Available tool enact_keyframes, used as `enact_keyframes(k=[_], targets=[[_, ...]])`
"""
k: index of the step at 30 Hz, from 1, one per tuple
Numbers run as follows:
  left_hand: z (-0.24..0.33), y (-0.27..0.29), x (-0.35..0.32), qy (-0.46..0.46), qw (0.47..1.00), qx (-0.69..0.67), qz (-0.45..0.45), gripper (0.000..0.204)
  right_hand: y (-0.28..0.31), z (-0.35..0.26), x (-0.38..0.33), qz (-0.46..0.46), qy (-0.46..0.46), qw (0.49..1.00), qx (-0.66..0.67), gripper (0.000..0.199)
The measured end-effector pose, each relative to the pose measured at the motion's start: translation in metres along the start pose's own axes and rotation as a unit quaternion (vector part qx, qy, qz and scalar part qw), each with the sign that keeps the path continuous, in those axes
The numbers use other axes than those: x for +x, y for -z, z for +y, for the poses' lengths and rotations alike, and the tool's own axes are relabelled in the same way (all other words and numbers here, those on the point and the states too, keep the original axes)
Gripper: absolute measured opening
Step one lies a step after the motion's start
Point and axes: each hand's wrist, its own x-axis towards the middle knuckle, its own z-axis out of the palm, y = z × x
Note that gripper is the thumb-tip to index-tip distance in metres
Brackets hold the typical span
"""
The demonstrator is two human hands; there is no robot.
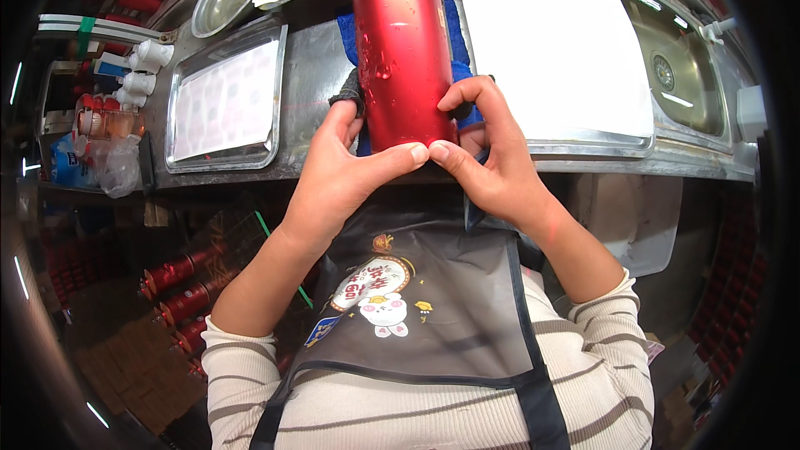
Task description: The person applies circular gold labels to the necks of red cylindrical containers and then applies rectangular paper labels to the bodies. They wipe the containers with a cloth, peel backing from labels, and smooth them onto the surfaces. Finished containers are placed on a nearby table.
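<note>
A glossy red metal cylinder with water drops on it points away from me, a narrow dark neck at its far end. My left hand grips its near left side, thumb pressed at the bottom rim. Dark fabric covers part of that hand's fingers. From the other side my right hand holds the same end, its index finger bent against the wall. Both thumb tips nearly meet at the rim. Some fingers are hidden behind the cylinder. A blue cloth lies underneath.
Left of the cylinder sits a clear tray holding a printed sheet, with a metal bowl beyond. A white-covered tray and a steel sink are at right. Bottles crowd the left; red cylinders stand lower left.
</note>
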Motion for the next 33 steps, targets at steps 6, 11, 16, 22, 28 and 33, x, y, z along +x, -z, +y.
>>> enact_keyframes(k=[6,11,16,22,28,33], targets=[[-0.006,-0.008,-0.001,-0.022,1.0,-0.022,0.003,0.066,0.009,-0.005,0.0,-0.012,-0.081,0.993,0.083,0.032],[-0.01,-0.007,0.0,-0.006,0.999,-0.049,0.014,0.063,0.006,-0.005,-0.002,0.005,-0.03,0.999,0.017,0.033],[-0.006,-0.01,-0.002,-0.002,1.0,-0.005,0.03,0.062,0.004,-0.004,0.0,0.01,-0.006,1.0,-0.002,0.035],[-0.007,-0.011,-0.001,-0.035,0.999,0.003,0.027,0.062,0.002,-0.006,-0.001,0.007,-0.044,0.999,0.018,0.034],[-0.022,0.006,0.003,-0.053,0.991,-0.12,-0.016,0.054,0.006,-0.01,0.0,-0.013,-0.086,0.995,0.049,0.036],[-0.033,0.009,0.001,-0.079,0.991,-0.106,-0.006,0.062,0.002,-0.009,0.001,0.001,-0.065,0.997,0.035,0.037]])
